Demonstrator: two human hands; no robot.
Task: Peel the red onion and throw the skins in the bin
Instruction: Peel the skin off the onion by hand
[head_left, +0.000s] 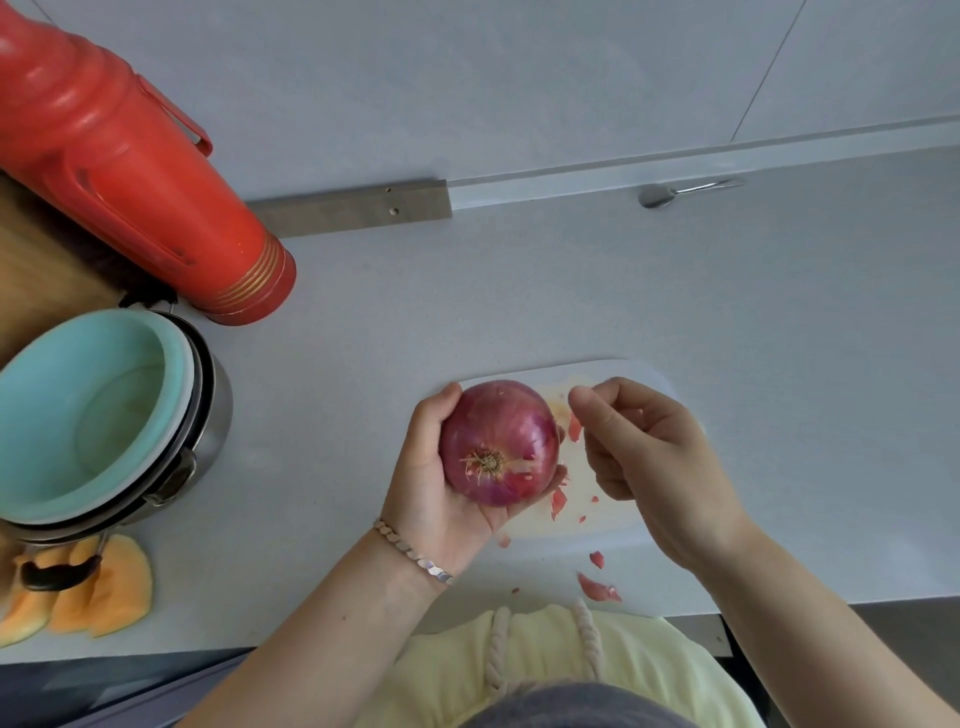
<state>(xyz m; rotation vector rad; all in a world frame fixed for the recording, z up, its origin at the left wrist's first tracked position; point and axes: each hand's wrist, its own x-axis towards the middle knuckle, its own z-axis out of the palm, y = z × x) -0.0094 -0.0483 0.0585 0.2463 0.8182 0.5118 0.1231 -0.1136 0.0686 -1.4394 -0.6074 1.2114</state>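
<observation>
While left hand (431, 467) curls round red onion (498, 441), right hand (644, 462) pinches thumb to forefinger.
Skins (558, 501) on cutting board (618, 519), grey countertop's (519, 312) front edge.

Silver link bracelet (413, 555) on L wrist, pale yellow top (649, 670) w/ braided cords (589, 639).

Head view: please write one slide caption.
Left hand holds a red onion over the board; right hand curled beside it.

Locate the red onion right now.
Head view, lower centre: the red onion sits cupped in the left hand over the white cutting board, right hand just beside it.
</observation>
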